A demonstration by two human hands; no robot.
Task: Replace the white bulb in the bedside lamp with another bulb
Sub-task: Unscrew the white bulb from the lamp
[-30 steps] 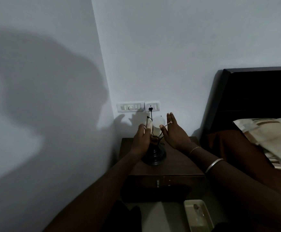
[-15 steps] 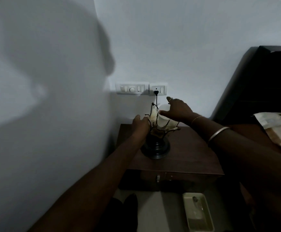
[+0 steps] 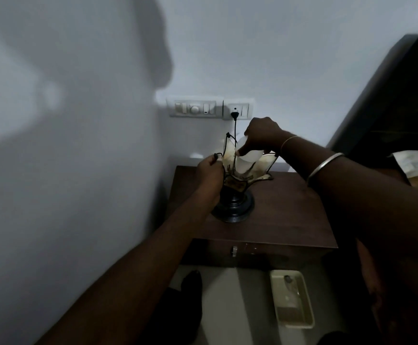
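The bedside lamp (image 3: 235,205) stands on a dark round base on the brown nightstand (image 3: 285,220). Its shade is made of pale glass petals with dark metal edges. The white bulb (image 3: 249,156) sits upright among the petals. My right hand (image 3: 262,135) reaches in from above, its fingers closed around the top of the bulb. My left hand (image 3: 209,171) grips the left side of the petal shade. The bulb's base and the socket are hidden by the petals.
A black cord runs from the lamp up to a wall socket (image 3: 236,110), beside a switch plate (image 3: 194,108). A dark headboard (image 3: 397,100) and a pillow (image 3: 417,160) lie to the right. A cream tray (image 3: 292,298) lies on the floor below the nightstand drawer.
My right hand went from open beside the lamp to gripping the bulb from above. My left hand stayed on the shade. The view has moved closer to the lamp.
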